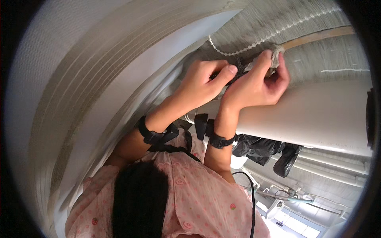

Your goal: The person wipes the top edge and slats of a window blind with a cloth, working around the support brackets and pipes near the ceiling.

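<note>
My left hand [205, 80] is curled, thumb pressed over the index finger, around dark yarn [239, 64] whose loose strands stick out beside the thumb. Just to its right, my right hand [254, 84] pinches a tuft of pale grey yarn [277, 53] between thumb and fingers. The two hands are close together, and what lies between them is partly hidden. Behind them spreads a sheet of fine grey threads [315, 56]. A white twisted cord [253, 45] loops across it, and a curved wooden strip [318, 37] meets it near the tuft.
A striped white and beige fabric sheet [98, 89] rises close along the left. A large white cylinder [306, 116] lies right of my right forearm, with black plastic bags [262, 148] and white pipes [330, 163] below. A black cable [253, 202] hangs near my right side.
</note>
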Available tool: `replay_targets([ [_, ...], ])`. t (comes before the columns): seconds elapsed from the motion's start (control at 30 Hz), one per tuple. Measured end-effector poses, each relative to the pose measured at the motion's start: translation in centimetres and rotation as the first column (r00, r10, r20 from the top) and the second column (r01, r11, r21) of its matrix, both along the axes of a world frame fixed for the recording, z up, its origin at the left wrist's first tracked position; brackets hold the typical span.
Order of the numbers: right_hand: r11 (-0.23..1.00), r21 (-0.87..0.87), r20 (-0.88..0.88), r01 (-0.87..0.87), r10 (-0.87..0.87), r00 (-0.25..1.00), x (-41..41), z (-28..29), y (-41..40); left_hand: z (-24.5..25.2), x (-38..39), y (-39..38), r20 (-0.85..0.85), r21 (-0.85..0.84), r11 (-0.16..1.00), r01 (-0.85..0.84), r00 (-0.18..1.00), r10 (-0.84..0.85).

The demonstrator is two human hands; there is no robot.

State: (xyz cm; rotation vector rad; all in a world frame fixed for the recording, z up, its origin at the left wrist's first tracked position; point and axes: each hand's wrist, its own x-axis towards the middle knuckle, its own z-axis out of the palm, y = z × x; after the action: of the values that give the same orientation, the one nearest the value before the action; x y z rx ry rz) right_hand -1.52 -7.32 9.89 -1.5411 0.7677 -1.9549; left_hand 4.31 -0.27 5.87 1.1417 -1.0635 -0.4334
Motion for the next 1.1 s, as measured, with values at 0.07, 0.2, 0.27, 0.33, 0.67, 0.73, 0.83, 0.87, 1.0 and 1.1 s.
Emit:
replay_targets([
  [0.07, 0.992, -0.119, -0.126, -0.034, 0.019, 0.992, -0.5, -1.5, 0.4, -0.9, -0.1, -0.1, -0.106, 0.146, 0.989, 0.008, 0.994, 0.008],
  [0.2, 0.997, -0.044, -0.078, -0.06, 0.056, 0.995, -0.3, -3.1, 0.5, -3.0, -0.3, -0.6, -0.115, 0.119, 0.993, -0.024, 0.993, 0.038],
  [0.27, 0.993, -0.107, -0.066, -0.042, 0.036, 0.997, -0.1, -2.8, -0.2, -2.8, -0.3, -0.8, -0.118, 0.151, 0.988, 0.007, 0.993, 0.011],
  [0.33, 0.999, -0.009, 0.044, -0.033, 0.034, 0.998, 0.4, -1.3, -0.5, -1.9, -0.1, -1.1, -0.124, 0.186, 0.982, 0.033, 0.992, -0.009],
  [0.67, 0.999, 0.032, -0.149, 0.019, -0.014, 0.989, -0.1, -4.9, 0.0, -4.2, 0.6, -2.2, -0.122, 0.291, 0.946, 0.141, 0.986, -0.11],
  [0.73, 0.998, 0.052, -0.059, -0.029, 0.032, 0.998, 0.2, -7.3, 0.1, -6.6, 0.5, -2.2, -0.178, 0.324, 0.941, 0.102, 0.983, -0.045],
  [0.83, 0.989, 0.146, -0.088, 0.004, 0.009, 0.996, 0.2, -6.1, 1.0, -6.6, -0.2, -0.9, -0.26, 0.338, 0.927, 0.163, 0.963, -0.075],
  [0.87, 0.99, 0.144, -0.089, 0.003, 0.01, 0.996, 0.0, -5.6, 0.7, -5.7, -0.3, -0.7, -0.357, 0.339, 0.91, 0.24, 0.927, -0.111],
  [1.0, 0.993, 0.116, -0.129, 0.011, 0.004, 0.992, -0.2, -1.6, -0.1, -3.3, -0.4, -1.7, -0.267, 0.254, 0.947, 0.195, 0.956, -0.125],
  [1.1, 0.988, 0.145, -0.008, -0.061, 0.063, 0.998, 0.3, 1.5, 0.1, -0.7, -0.6, -2.4, -0.269, 0.103, 0.983, 0.151, 0.956, -0.119],
])
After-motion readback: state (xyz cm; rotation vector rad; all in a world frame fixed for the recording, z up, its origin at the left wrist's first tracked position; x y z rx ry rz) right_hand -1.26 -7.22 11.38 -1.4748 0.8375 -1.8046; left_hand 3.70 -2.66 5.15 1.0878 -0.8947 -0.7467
